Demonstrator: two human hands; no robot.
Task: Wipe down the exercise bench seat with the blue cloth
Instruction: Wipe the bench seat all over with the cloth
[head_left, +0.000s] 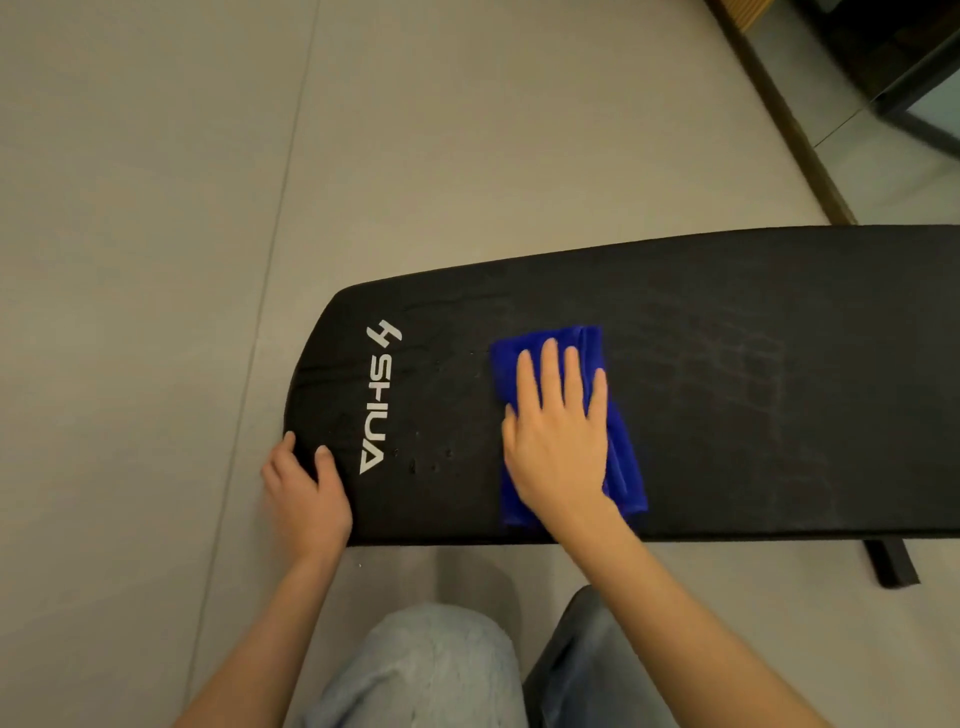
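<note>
Pressing folded blue cloth (621, 462) under flat right hand (558, 441), gripping black padded bench seat (753, 389) with left hand (306, 493). Might bunch up, not held tight, and skip spots.

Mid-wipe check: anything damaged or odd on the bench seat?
Yes. The bench seat has small pits beside the logo, towards the near edge, and cracked creases at its rounded end. Faint grid-like marks show right of the blue cloth. Nothing spilled.
</note>
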